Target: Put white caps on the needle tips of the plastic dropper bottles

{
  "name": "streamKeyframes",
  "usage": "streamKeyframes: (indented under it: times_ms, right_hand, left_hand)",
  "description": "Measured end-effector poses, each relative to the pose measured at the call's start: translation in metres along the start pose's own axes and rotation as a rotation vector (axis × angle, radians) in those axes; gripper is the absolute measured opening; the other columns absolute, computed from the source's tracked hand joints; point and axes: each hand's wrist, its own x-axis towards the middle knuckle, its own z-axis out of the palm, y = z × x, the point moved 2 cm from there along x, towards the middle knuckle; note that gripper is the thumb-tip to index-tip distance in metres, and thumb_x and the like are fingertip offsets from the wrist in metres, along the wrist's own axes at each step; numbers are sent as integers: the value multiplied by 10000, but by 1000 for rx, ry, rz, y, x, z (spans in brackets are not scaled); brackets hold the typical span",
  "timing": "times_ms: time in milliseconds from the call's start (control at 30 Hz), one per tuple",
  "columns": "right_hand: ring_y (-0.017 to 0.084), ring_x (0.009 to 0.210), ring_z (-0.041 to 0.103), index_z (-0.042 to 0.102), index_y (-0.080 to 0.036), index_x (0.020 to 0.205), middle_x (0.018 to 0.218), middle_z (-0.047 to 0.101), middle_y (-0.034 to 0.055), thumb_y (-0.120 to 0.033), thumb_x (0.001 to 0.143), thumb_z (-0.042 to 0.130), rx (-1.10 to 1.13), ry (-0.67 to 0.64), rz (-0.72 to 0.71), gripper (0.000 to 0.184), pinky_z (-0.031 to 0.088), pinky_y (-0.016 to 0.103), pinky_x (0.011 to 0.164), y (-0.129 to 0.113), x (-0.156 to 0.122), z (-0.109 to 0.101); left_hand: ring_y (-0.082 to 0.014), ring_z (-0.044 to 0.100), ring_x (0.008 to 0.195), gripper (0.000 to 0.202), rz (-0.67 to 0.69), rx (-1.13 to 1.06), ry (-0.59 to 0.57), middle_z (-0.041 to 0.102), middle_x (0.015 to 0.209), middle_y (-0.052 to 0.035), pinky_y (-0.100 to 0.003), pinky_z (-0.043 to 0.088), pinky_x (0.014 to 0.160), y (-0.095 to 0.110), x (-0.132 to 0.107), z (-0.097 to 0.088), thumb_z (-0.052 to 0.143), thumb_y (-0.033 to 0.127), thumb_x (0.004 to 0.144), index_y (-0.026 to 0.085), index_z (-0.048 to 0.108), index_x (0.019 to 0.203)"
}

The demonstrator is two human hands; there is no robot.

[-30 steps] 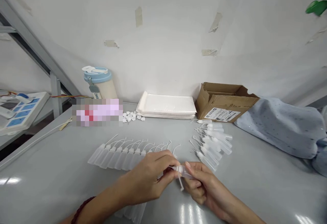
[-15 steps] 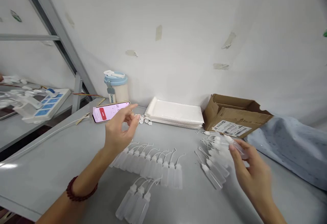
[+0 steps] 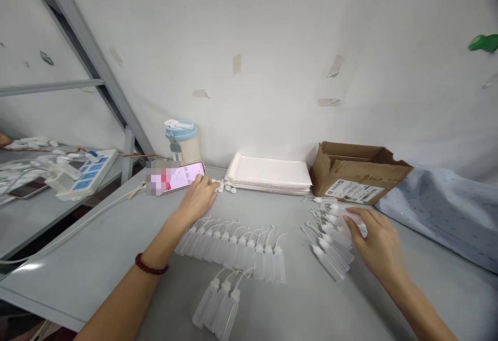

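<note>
My left hand (image 3: 197, 199) reaches far forward to a small heap of white caps (image 3: 224, 188) beside a phone (image 3: 179, 177). Its fingers are bunched with the tips down at the heap, and what they pinch is hidden. My right hand (image 3: 375, 240) lies on a loose pile of small clear bottles with thin nozzles (image 3: 329, 237), its fingers curled round one bottle (image 3: 355, 220). Between my hands, a neat row of capped bottles (image 3: 233, 247) lies on the grey table (image 3: 97, 258). Three more bottles (image 3: 218, 304) lie nearer to me.
A stack of white bags (image 3: 270, 174), an open cardboard box (image 3: 358, 172) and a blue-lidded cup (image 3: 181, 138) stand along the back wall. A pale blue cloth (image 3: 443, 211) covers the right side. A power strip (image 3: 83, 172) sits on the bench to the left.
My hands have come apart from the bottle they held together. The left has gone forward to the caps, the right out to the bottle pile. The camera has tilted up.
</note>
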Motion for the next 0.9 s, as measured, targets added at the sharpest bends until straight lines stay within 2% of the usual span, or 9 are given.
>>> streamKeyframes:
  times_ms: [233,333,400,500,633,700,767,900]
  right_hand:
    - [307,886,575,608,-173,888,903,655,125,-376,865,389,-24,20,-4,299,452,443,731,2,-1,1]
    - [299,888,575,600,-171,902,913,646,130,-381,870,411,4,83,-34,284,456,439,738,-10,0,-2]
    - [287,876,577,594,-171,918,916,638,130,-358,877,433,59,147,-98,250,462,433,741,-29,-2,-8]
    - [261,888,581,569,-170,978,929,623,119,-281,886,466,186,130,-222,178,469,411,769,-76,-19,-22]
    - [225,870,587,516,-138,1097,944,615,121,-192,888,481,377,-133,-466,220,493,343,732,-158,-64,-39]
    - [244,825,591,510,-107,1111,939,611,146,-320,896,476,412,-216,-451,304,508,357,671,-188,-84,-41]
    - [242,744,598,524,-94,1095,884,616,143,-447,875,487,393,-298,-462,417,518,348,586,-208,-96,-37]
    - [260,721,615,552,-100,1053,837,616,140,-587,816,492,338,-302,-397,545,543,363,540,-216,-103,-23]
  left_hand:
    - [-275,469,888,208,27,-19,-28,569,838,-118,-393,401,763,3,7,4,479,92,812,163,666,868]
    - [-287,469,890,174,44,-60,-15,572,813,-124,-400,397,759,6,8,2,488,99,811,147,656,802]
    - [-287,471,891,137,57,-101,1,576,809,-118,-403,399,772,9,8,0,512,130,810,146,647,789]
    - [-269,483,892,96,68,-190,38,589,824,-97,-395,409,800,17,6,-6,536,177,808,154,629,811]
    - [-226,510,882,80,37,-328,119,601,848,-59,-345,437,782,30,-2,-16,534,219,809,167,581,848]
    - [-206,525,855,67,14,-381,169,603,838,-46,-327,444,754,36,-5,-21,527,223,810,171,557,840]
    - [-193,534,823,47,-2,-421,214,603,825,-39,-311,445,719,41,-9,-26,524,215,805,174,539,821]
    - [-178,535,765,17,-5,-474,259,591,787,-28,-294,429,677,48,-12,-32,529,183,783,176,516,777]
